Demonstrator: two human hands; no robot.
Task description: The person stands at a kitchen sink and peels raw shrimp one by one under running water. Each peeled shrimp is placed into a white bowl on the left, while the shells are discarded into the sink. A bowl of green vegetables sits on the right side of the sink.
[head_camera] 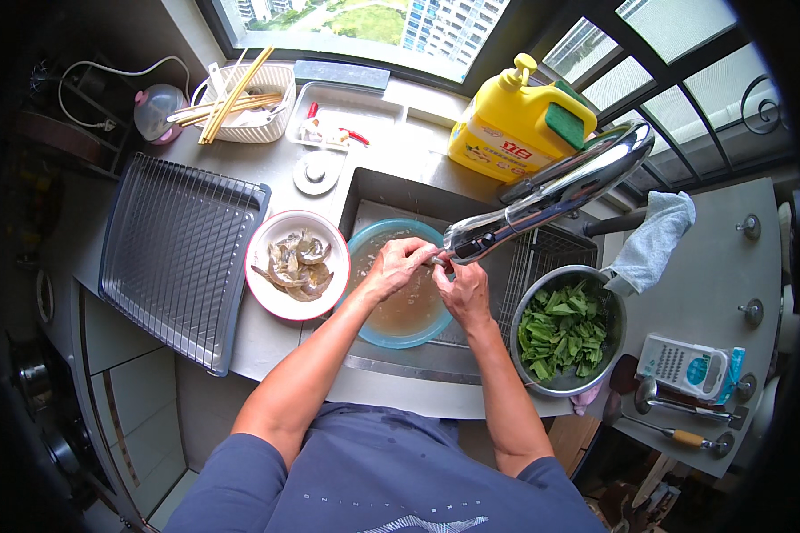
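Note:
My left hand and my right hand meet just below the spout of a chrome faucet. Pinched between the fingertips of both is a small greyish shrimp, mostly covered by the fingers. Under them, a teal plastic basin of cloudy brownish water stands in the steel sink. To the left, a white bowl with a red rim holds several raw unpeeled shrimp.
A metal bowl of chopped leafy greens stands right of the sink. Behind the faucet is a yellow detergent jug. On the left lie a wire-racked tray and a white basket with chopsticks. Chillies occupy a clear tray.

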